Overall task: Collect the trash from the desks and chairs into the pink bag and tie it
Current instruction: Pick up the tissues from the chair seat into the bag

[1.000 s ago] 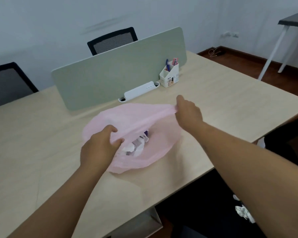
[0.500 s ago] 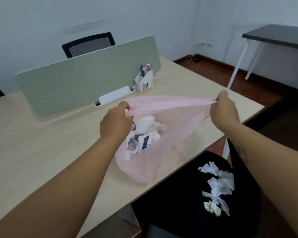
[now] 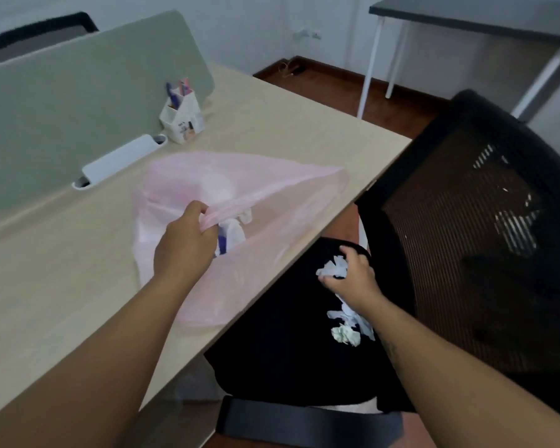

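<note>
Left hand [image 3: 188,244] pinches the pink bag [image 3: 240,189] rim at frame centre; right hand [image 3: 349,276] closes on crumpled paper [image 3: 332,269]. One-sided hold could let the mouth sag shut, and loose scraps [image 3: 348,331] may drop off the chair seat [image 3: 288,334].

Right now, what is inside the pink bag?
Through the pink bag's open mouth: crumpled white paper and something dark blue. The left hand and hazy plastic hide anything deeper.
</note>
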`<state>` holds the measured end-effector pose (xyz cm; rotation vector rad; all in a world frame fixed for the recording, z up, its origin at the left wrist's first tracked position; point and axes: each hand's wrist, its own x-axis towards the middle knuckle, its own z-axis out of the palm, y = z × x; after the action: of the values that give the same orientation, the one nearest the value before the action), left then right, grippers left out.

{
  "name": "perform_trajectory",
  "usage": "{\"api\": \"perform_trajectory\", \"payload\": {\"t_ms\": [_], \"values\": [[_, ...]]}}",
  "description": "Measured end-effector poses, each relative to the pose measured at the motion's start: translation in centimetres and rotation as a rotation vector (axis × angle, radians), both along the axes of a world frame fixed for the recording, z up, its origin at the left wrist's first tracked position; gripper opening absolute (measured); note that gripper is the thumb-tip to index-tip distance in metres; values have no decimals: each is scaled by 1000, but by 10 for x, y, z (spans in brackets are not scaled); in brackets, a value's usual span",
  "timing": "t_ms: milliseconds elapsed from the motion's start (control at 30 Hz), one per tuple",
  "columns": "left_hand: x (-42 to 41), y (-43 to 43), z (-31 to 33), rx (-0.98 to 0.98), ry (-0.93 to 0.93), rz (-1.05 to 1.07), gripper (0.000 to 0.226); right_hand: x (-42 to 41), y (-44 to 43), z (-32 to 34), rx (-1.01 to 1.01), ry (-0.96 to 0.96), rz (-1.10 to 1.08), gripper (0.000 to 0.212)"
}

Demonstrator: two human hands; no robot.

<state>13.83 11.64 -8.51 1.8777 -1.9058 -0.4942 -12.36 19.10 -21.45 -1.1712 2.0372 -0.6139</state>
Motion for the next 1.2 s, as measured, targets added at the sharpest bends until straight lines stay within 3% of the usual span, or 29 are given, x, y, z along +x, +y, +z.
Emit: {"api": "perform_trajectory", "payload": {"t_ms": [200, 333, 467, 567, 700, 967, 1067, 1200], "values": [[-15, 2, -54, -70, -35, -46, 17, 2, 22, -96, 340, 202, 114, 91], [-25, -4, -93, -73, -81, -28, 20, 1, 28, -156, 350, 306, 46, 105], [-35, -12, -122, -135, -137, -44, 16, 4, 25, -199, 336, 414, -75, 104], [-42, -22, -133, -175, -159, -56, 22, -2, 20, -218, 391, 365, -132, 88], [-42, -33, -138, -198, -173, -53, 20, -10, 22, -231, 311, 387, -105, 44], [-41, -37, -140, -206, -187, -52, 8, -11, 20, -211, 116, 195, -30, 5], [-41, -37, -141, -203, -179, -51, 7, -1, 18, -193, 44, 250, 28, 18], [-42, -34, -138, -141, -112, -49, 18, -1, 18, -157, -118, 106, -61, 11]]}}
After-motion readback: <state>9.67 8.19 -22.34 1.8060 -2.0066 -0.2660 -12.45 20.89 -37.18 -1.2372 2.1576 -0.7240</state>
